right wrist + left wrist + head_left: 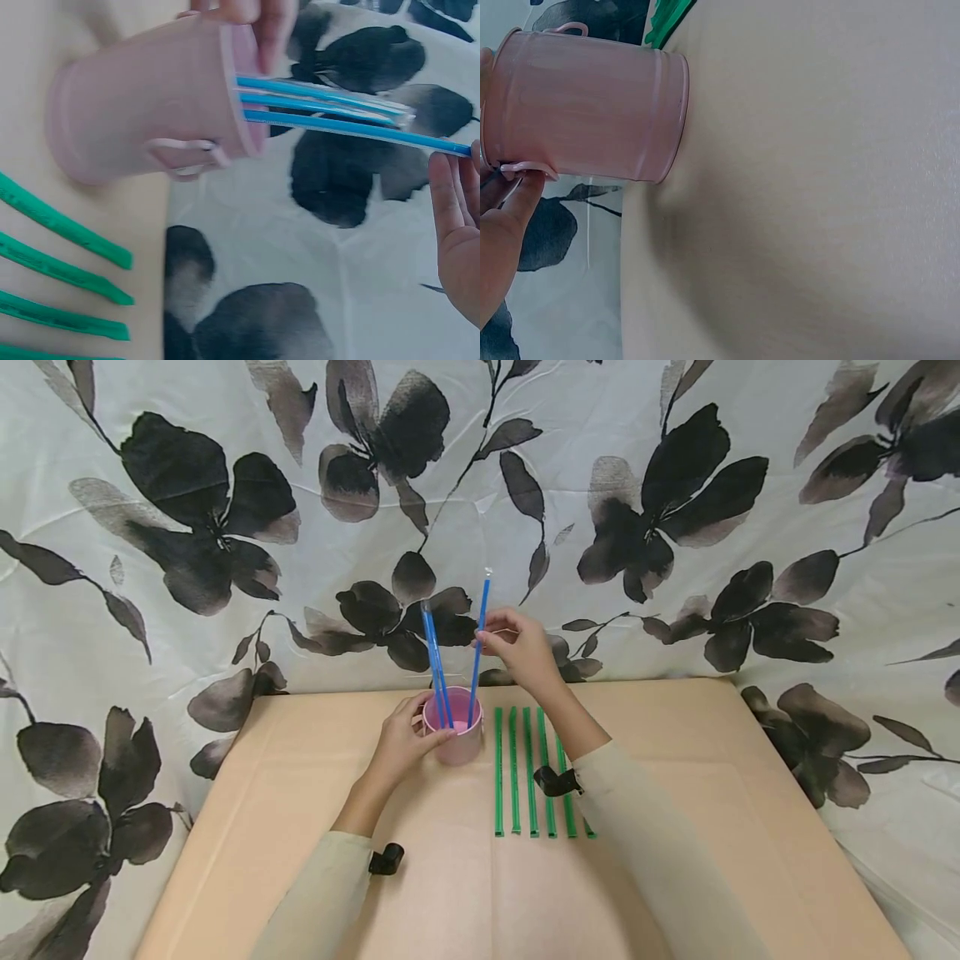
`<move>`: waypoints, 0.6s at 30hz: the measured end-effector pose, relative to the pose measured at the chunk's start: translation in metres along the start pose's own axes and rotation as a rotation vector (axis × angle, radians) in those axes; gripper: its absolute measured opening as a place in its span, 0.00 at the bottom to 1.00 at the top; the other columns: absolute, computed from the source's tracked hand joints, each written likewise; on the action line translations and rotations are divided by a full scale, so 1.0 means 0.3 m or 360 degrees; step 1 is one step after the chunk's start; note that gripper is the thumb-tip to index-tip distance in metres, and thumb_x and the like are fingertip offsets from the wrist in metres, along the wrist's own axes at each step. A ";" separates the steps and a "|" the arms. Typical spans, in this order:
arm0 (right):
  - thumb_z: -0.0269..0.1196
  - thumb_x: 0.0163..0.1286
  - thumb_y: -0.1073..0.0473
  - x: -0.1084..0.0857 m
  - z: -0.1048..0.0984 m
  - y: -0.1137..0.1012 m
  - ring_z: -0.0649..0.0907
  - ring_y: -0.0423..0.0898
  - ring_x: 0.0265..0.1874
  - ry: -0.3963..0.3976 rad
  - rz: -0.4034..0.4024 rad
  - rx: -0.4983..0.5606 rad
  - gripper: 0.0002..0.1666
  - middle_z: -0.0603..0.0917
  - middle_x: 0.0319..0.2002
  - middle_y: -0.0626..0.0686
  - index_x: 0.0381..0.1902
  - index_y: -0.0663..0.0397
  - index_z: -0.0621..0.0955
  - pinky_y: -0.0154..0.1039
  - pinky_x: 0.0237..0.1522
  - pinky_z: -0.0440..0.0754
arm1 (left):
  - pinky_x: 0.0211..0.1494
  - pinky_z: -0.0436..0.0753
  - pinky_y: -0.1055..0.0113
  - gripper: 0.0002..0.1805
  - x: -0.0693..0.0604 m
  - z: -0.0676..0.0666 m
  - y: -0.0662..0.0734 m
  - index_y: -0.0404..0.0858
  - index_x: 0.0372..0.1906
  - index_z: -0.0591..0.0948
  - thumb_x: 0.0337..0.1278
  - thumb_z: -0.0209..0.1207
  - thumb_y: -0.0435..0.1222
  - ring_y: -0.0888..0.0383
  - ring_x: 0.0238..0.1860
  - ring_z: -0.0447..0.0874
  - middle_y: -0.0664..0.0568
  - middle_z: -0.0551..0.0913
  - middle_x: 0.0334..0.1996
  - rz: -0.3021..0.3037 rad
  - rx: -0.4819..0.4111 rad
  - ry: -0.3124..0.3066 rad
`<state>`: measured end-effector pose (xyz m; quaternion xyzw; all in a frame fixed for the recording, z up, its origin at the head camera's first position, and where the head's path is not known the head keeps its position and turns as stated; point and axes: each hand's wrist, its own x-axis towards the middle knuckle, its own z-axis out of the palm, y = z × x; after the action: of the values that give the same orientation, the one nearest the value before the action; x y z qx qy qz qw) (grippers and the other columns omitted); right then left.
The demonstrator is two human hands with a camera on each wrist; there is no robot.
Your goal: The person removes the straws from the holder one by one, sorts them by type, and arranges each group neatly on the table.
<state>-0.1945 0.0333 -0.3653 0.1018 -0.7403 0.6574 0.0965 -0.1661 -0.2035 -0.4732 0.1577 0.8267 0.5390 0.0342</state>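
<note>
A pink metal bucket (pixel 459 747) with small side handles stands upright near the table's far edge. My left hand (pixel 405 739) grips its rim and left side; in the left wrist view a finger touches the handle (pixel 531 168). Between the fingertips of my right hand (pixel 521 647) is a blue wrapped straw (pixel 477 652), its lower end inside the bucket. Two more blue straws (pixel 437 664) lean in the bucket, apart from the held one. The right wrist view shows the held straw (pixel 360 131) below the other two.
Several green wrapped straws (pixel 514 768) lie in a row on the tan table (pixel 315 777), right of the bucket and partly under my right forearm. A white cloth with dark flowers (pixel 540 410) hangs behind the table. Each wrist carries a black camera (pixel 387 859).
</note>
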 end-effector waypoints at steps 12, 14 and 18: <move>0.67 0.72 0.67 -0.017 -0.152 -0.095 0.91 0.40 0.36 0.0156 -0.0135 0.0143 0.16 0.87 0.38 0.48 0.52 0.72 0.79 0.37 0.43 0.93 | 0.68 0.83 0.52 0.44 -0.003 0.001 -0.002 0.34 0.72 0.72 0.50 0.79 0.38 0.40 0.66 0.79 0.38 0.77 0.65 0.0003 0.0000 0.0004; 0.67 0.72 0.66 -0.026 -0.186 -0.093 0.91 0.41 0.36 0.0175 -0.0120 0.0137 0.17 0.87 0.39 0.48 0.52 0.73 0.79 0.36 0.43 0.93 | 0.69 0.83 0.52 0.44 -0.003 0.000 -0.002 0.34 0.72 0.72 0.50 0.79 0.37 0.40 0.65 0.79 0.38 0.77 0.65 -0.0001 -0.0002 0.0004; 0.67 0.72 0.65 -0.055 -0.250 -0.072 0.90 0.40 0.37 0.0188 -0.0087 0.0040 0.18 0.86 0.39 0.48 0.53 0.73 0.79 0.36 0.44 0.93 | 0.69 0.83 0.53 0.44 -0.004 0.000 -0.001 0.34 0.73 0.72 0.51 0.78 0.37 0.40 0.66 0.78 0.39 0.76 0.65 -0.0010 -0.0018 -0.0001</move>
<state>-0.1721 0.1057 -0.3405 0.0841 -0.7220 0.6686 0.1567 -0.1651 -0.2039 -0.4735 0.1550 0.8241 0.5435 0.0372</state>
